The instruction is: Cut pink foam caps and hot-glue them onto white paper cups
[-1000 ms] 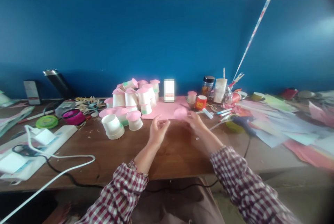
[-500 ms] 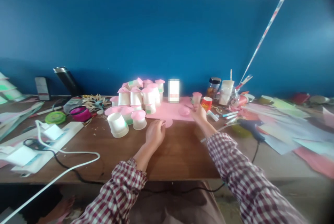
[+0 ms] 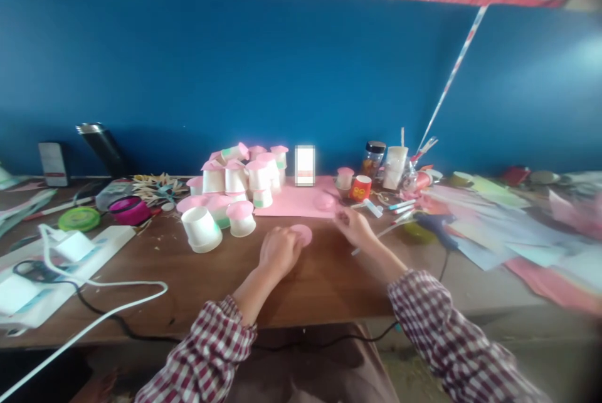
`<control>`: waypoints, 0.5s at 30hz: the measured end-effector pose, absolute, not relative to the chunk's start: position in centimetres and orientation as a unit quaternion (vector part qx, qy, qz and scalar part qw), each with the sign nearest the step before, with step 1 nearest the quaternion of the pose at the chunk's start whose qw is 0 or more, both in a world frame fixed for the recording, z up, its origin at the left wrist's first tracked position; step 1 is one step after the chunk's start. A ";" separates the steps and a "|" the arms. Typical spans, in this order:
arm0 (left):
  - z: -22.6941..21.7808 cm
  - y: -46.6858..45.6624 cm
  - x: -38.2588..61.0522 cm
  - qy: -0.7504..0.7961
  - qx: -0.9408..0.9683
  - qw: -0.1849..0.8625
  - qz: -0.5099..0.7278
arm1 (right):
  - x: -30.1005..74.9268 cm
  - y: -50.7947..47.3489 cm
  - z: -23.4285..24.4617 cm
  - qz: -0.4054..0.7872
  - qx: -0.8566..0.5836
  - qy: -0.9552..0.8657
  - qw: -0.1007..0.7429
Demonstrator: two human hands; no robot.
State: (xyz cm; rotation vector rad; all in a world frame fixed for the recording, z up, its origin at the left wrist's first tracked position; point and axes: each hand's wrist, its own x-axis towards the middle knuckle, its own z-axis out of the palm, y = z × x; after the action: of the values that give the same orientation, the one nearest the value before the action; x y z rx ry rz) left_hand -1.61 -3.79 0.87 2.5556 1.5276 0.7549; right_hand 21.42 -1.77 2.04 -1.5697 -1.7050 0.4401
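My left hand (image 3: 281, 251) has its fingers closed on the edge of a flat pink paper disc (image 3: 301, 235), low over the brown table. My right hand (image 3: 355, 227) is to the right of the disc, by the front edge of a pink paper sheet (image 3: 282, 204). Its fingers look bent but are blurred; whether they hold anything is unclear. Another round pink piece (image 3: 324, 202) rests on the sheet just beyond. Left of the sheet stand several upturned white paper cups with pink tops (image 3: 241, 218), some piled up, and a plain white cup (image 3: 201, 229).
A red paper cup (image 3: 362, 188), a jar (image 3: 374, 157) and a white cup with a straw (image 3: 396, 166) stand at the back right. Farther right lie a glue gun (image 3: 437, 227) and loose papers (image 3: 498, 227). A power strip (image 3: 101, 271) with a white cable lies at left.
My right hand has drawn back from the pink sheet towards me. My left hand still has the pink disc, now showing more fully. The view has turned slightly right.
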 end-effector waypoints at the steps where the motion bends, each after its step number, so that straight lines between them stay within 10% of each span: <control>1: 1.1 -4.1 -1.5 0.490 0.835 0.032 0.249 | 21.3 -2.1 2.0 0.174 -0.605 -0.679 0.378; 15: 0.4 -3.4 -3.3 0.404 0.882 0.068 0.235 | 28.2 0.0 5.5 -0.042 -0.800 -0.592 0.092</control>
State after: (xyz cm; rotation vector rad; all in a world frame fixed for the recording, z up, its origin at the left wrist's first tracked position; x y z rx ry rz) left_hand -3.33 -3.36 0.41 2.6564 1.2159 0.7075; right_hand 28.23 -0.05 5.51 -2.3744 -1.7577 -0.1238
